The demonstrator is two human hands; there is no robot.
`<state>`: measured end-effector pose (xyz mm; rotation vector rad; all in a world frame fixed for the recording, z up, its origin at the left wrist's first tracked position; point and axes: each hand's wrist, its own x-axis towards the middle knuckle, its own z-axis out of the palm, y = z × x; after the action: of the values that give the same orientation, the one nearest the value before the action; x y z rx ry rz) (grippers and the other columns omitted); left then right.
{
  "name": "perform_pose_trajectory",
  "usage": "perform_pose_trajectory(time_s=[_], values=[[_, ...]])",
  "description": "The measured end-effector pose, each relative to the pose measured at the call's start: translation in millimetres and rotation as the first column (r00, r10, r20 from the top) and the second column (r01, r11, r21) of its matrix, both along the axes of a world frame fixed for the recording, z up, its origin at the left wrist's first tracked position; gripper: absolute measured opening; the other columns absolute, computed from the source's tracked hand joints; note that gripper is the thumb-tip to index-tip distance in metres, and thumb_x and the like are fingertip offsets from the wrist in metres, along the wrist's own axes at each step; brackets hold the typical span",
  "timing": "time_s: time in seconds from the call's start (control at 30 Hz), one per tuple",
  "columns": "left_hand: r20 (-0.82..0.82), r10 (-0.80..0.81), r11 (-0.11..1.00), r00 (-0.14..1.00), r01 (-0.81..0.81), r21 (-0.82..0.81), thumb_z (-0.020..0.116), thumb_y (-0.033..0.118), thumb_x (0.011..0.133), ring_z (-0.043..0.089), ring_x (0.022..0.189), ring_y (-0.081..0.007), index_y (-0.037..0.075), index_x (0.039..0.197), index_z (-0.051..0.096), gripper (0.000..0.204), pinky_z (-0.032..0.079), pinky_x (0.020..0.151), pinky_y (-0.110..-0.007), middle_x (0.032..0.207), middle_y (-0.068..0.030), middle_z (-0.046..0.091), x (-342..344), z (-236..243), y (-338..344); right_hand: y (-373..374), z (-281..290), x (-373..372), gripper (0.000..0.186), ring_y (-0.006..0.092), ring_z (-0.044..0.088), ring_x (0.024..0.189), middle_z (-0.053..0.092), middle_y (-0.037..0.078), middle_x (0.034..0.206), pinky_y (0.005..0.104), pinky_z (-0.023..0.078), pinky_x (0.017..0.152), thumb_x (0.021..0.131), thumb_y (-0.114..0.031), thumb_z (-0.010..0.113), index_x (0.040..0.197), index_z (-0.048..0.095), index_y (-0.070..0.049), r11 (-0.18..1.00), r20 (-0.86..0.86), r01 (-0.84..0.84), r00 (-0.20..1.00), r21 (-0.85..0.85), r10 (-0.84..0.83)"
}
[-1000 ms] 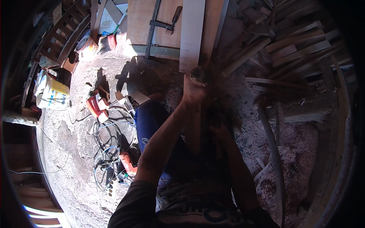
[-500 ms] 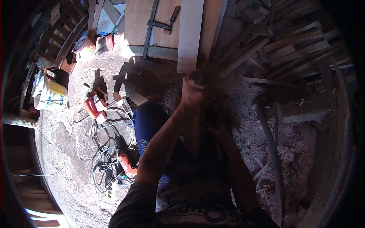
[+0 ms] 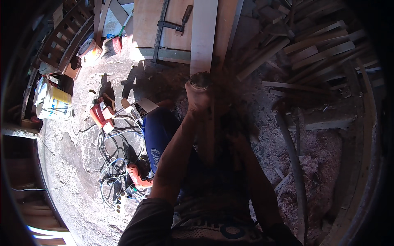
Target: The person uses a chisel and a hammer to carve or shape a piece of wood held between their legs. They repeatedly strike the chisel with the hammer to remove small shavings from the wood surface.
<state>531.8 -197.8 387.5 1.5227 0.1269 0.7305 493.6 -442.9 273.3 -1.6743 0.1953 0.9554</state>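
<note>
Wooden strip (image 3: 207, 141), seemingly being worked, calls for steadiness as left hand (image 3: 198, 97) clasps dark rounded piece (image 3: 200, 80), right hand (image 3: 237, 141) too shadowed to judge.

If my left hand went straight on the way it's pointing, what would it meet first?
Most likely the long pale board just beyond your left hand, though depth is unclear, so it might pass above it.

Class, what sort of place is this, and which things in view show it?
Probably a woodworking shop: strips of wood are heaped at the upper right, a bar clamp is at the top, and an orange power tool lies among cables.
</note>
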Motion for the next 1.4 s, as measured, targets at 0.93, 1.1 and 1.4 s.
perform_pose_trajectory(time_s=[0.93,1.1,1.4], values=[[0.041,-0.012,0.996,0.999,0.008,0.093,0.07,0.005,0.08,0.067,0.079,-0.011,0.0,0.093,0.071,0.014,0.053,0.07,-0.028,0.088,-0.0057,0.073,11.6,-7.0,-4.5,44.8,279.2,26.5,0.047,0.0339,0.072,0.087,0.068,0.021,0.1,0.0413,0.058,0.072,0.094,-0.017,0.064,0.134,0.043,-0.006,0.913,0.932,-0.233,0.059,-0.335,0.357],[0.081,-0.001,0.996,0.997,-0.006,0.084,0.071,0.009,0.078,0.068,0.076,-0.0138,0.003,0.089,0.069,0.013,0.054,0.069,-0.03,0.081,-0.0065,0.071,14.6,-11.8,3.6,66.8,296.5,28.2,0.05,0.0377,0.07,0.091,0.067,0.022,0.104,0.0453,0.058,0.075,0.092,-0.013,0.064,0.136,0.042,-0.005,0.88,0.899,-0.182,-0.069,-0.438,0.433],[0.252,-0.018,0.866,0.968,-0.111,0.487,0.066,0.005,0.08,0.067,0.087,-0.0156,0.003,0.096,0.071,0.016,0.052,0.074,-0.031,0.094,-0.0061,0.071,32.5,-13.1,10.6,65.9,261.3,36.2,0.057,0.0395,0.068,0.091,0.067,0.022,0.095,0.0485,0.054,0.076,0.091,-0.01,0.063,0.143,0.04,-0.006,0.76,0.764,-0.24,0.096,-0.604,0.638]])
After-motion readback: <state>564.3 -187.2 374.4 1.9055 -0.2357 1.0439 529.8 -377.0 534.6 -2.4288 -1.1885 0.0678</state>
